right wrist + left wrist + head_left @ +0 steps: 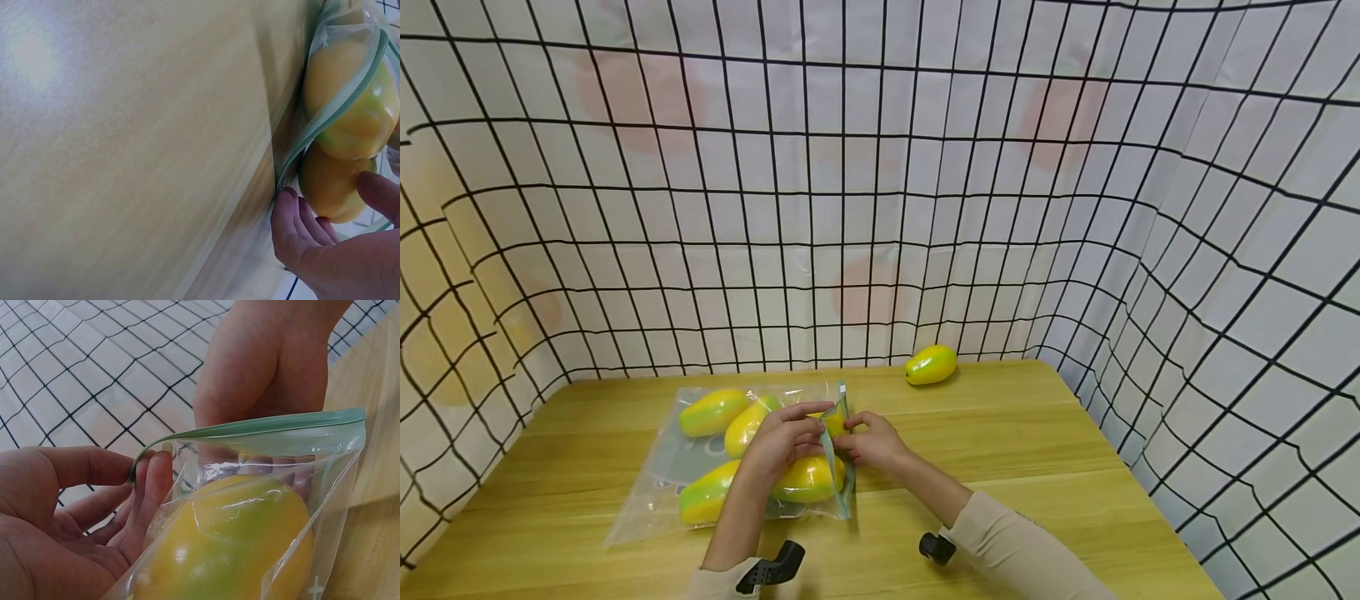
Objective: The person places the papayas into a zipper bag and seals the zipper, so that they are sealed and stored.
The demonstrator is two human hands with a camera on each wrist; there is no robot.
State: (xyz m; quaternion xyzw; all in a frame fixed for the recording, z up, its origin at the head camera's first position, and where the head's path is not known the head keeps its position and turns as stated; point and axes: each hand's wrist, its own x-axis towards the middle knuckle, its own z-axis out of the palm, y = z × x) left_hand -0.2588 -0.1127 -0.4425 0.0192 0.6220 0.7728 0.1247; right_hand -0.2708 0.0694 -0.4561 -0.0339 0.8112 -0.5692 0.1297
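Observation:
A clear zip bag with a green zip edge lies on its side, with several yellow-green papayas inside. My left hand pinches the zip edge between thumb and fingers and holds the mouth apart. At the mouth, my right hand grips the end of a papaya, thumb on one side and fingers on the other. The fingertips lie beside the green edge. Another papaya is next to it in the bag. Part of the right hand shows only through the plastic in the left wrist view.
One loose papaya rests at the back of the wooden table, near the net. A black grid net stands before white sheeting at the back and both sides. Each sleeve carries a small black device.

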